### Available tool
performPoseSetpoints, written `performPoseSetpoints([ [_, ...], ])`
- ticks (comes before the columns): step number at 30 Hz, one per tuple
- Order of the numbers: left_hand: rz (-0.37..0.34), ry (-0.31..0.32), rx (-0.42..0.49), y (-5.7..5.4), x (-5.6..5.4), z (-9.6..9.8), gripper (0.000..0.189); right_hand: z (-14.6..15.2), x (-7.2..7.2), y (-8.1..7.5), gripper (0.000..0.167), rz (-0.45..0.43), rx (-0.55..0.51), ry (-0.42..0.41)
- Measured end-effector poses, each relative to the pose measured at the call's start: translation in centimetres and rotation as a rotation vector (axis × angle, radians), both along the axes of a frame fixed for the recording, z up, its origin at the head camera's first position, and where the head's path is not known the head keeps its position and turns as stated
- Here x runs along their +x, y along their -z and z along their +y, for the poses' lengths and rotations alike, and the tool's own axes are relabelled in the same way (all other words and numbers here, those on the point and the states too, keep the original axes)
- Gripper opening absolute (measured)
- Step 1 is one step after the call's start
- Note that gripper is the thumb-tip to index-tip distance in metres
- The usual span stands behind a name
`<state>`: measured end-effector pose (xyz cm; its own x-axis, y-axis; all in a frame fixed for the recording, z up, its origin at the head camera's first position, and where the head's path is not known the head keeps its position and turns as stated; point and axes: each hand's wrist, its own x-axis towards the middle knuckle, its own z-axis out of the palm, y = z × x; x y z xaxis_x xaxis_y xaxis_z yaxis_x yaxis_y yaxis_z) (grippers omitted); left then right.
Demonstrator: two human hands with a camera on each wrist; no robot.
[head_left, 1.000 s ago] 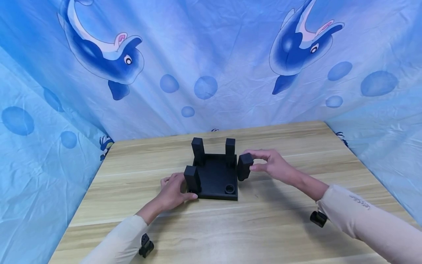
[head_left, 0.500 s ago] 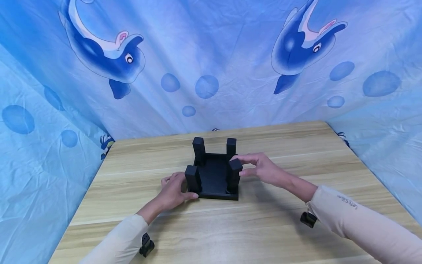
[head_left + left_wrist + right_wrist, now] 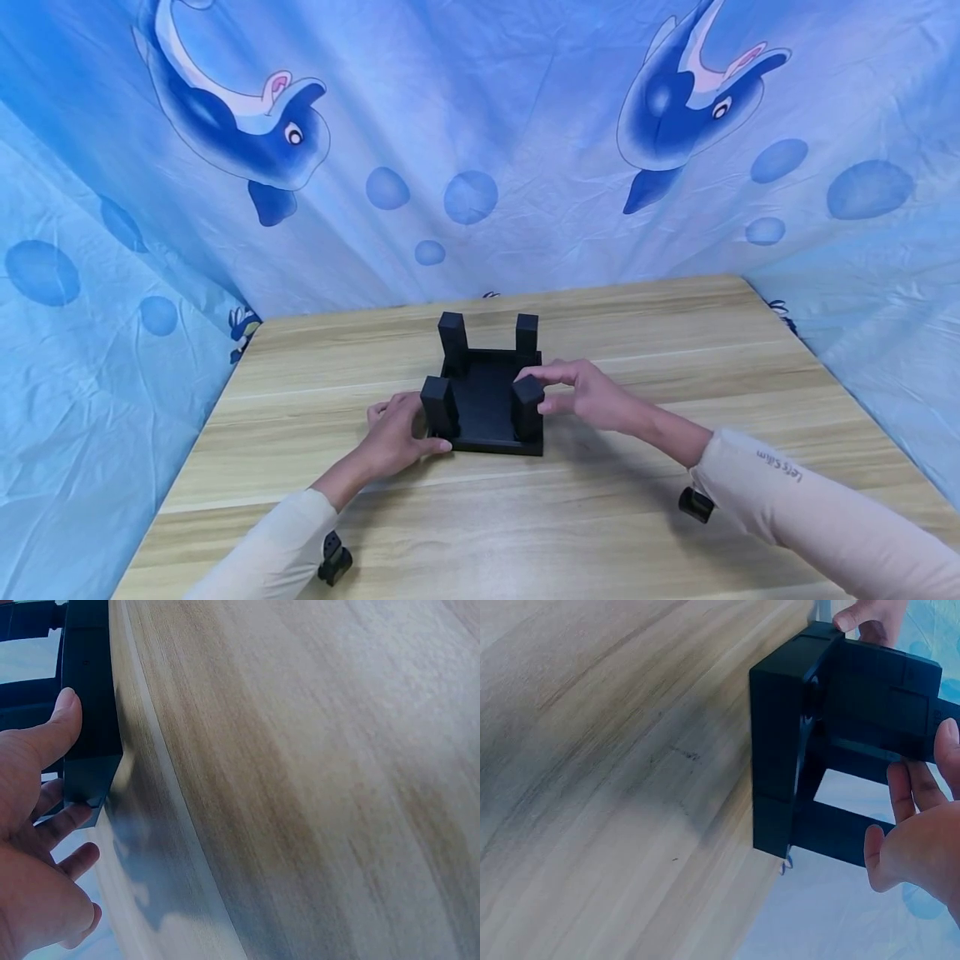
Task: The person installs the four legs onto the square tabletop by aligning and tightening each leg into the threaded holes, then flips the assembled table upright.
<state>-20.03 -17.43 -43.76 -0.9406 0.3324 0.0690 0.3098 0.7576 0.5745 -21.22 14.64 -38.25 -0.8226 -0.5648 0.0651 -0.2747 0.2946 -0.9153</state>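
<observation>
A black square base point(image 3: 487, 392) with a low rim lies on the table, a block-shaped black leg standing at each corner. My left hand point(image 3: 393, 437) holds its near-left corner beside the near-left leg point(image 3: 439, 407); in the left wrist view the thumb point(image 3: 64, 720) lies on the base's side point(image 3: 94, 712). With thumb and fingers, my right hand point(image 3: 596, 400) pinches the top of the near-right leg point(image 3: 527, 412). That leg is turned a little against the others. In the right wrist view the leg point(image 3: 877, 697) meets the base point(image 3: 776, 742); the joint is mostly in shadow.
The far-left leg point(image 3: 452, 342) and far-right leg point(image 3: 527, 337) rise at the back of the base. A wooden table point(image 3: 480, 525) extends around it. Blue curtains with dolphins point(image 3: 480, 125) hang behind and at both sides.
My right hand has carried the near-right leg leftward from beside the base onto its near-right corner, covering the round socket there. The leg has turned slightly and sits lower. My left hand stays put.
</observation>
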Motion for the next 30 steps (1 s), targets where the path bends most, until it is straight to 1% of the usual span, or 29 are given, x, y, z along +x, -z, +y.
performPoseSetpoints([
  [4,0.004,-0.001,0.004,0.0,0.0,0.0,0.058,-0.3,0.2,0.1,0.043,0.051,0.027,-0.003],
  [6,0.006,-0.001,0.005,0.0,0.0,0.1,0.058,-0.4,0.3,0.0,0.043,0.099,0.046,-0.008],
  [10,0.008,0.002,0.004,0.1,0.0,0.1,0.059,-0.5,0.4,0.2,0.045,0.250,0.111,-0.028],
  [13,0.009,0.003,0.001,0.1,-0.1,0.1,0.060,-0.7,0.4,0.3,0.049,0.372,0.161,-0.069],
  [15,0.008,0.001,0.000,0.1,-0.1,0.1,0.059,-0.9,0.3,0.3,0.051,0.420,0.182,-0.091],
  [17,0.009,0.002,-0.001,0.1,-0.1,0.1,0.058,-0.9,0.2,0.3,0.049,0.445,0.188,-0.095],
  [19,0.008,0.000,0.000,0.0,-0.1,0.2,0.058,-1.0,0.1,0.3,0.046,0.461,0.183,-0.071],
  [22,0.011,0.000,0.003,-0.1,-0.1,0.2,0.056,-1.3,0.0,0.3,0.044,0.453,0.172,-0.010],
  [26,0.008,-0.001,0.002,-0.1,-0.1,0.2,0.055,-2.0,0.1,0.6,0.044,0.407,0.175,0.052],
  [30,0.003,-0.004,-0.007,0.0,-0.1,0.2,0.056,-2.4,0.2,0.8,0.046,0.400,0.198,0.045],
])
